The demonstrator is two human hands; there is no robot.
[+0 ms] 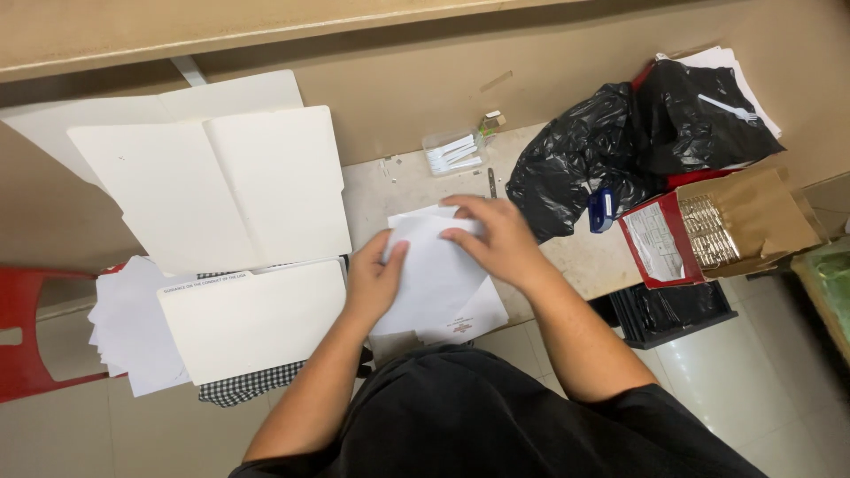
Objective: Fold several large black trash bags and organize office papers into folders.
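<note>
A white sheet of paper (434,274) lies tilted on a small stack of white papers (474,320) at the desk's near edge. My left hand (374,276) grips the sheet's left edge, thumb on top. My right hand (494,237) presses flat on its upper right corner, fingers pointing left. Both hands hold the same sheet.
Open cream file folders (221,186) lie to the left, one closed folder (252,319) over loose papers on a red chair (27,327). A clear plastic box (453,152), a black plastic bag (620,142), a blue stapler (602,209) and a red-brown carton (717,226) sit on the right.
</note>
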